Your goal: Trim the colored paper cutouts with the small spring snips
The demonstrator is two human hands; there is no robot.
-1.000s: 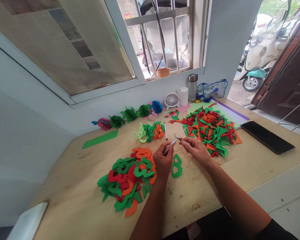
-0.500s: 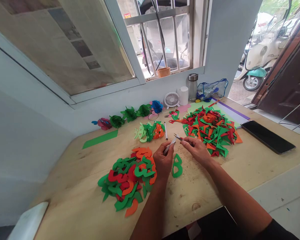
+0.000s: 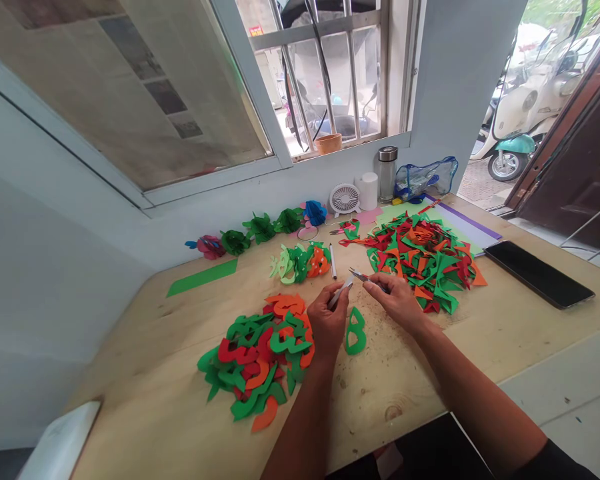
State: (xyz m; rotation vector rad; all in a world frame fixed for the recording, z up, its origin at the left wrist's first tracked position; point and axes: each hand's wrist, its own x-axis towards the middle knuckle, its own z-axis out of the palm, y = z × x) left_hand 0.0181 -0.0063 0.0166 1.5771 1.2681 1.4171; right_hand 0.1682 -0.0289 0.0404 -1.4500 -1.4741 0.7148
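My right hand [image 3: 391, 295] is closed around the handles of small scissors [image 3: 361, 275], whose tips point left and look slightly parted. Facing it, my left hand [image 3: 327, 316] pinches a narrow white strip [image 3: 349, 283]; its end sticks up close to the blades, and I cannot make out its material. On the table just below the hands lies a green paper cut-out like a letter B [image 3: 363, 340]. Beside my left forearm is a heap of green, red and orange curved cut-outs [image 3: 257, 360]. Past my right hand spreads a pile of coloured paper scraps [image 3: 425, 257].
Behind my hands are a white pen [image 3: 333, 260] and folded dotted paper pieces [image 3: 300, 262]. A phone [image 3: 537, 273] lies at the right. Along the wall stand paper flowers [image 3: 261, 227], a small fan [image 3: 345, 199], a glass bottle [image 3: 387, 177] and a clear pouch [image 3: 426, 179].
The scissors and both hands have barely moved; the blades have turned slightly beside the white strip. The whole view has drifted a few pixels.
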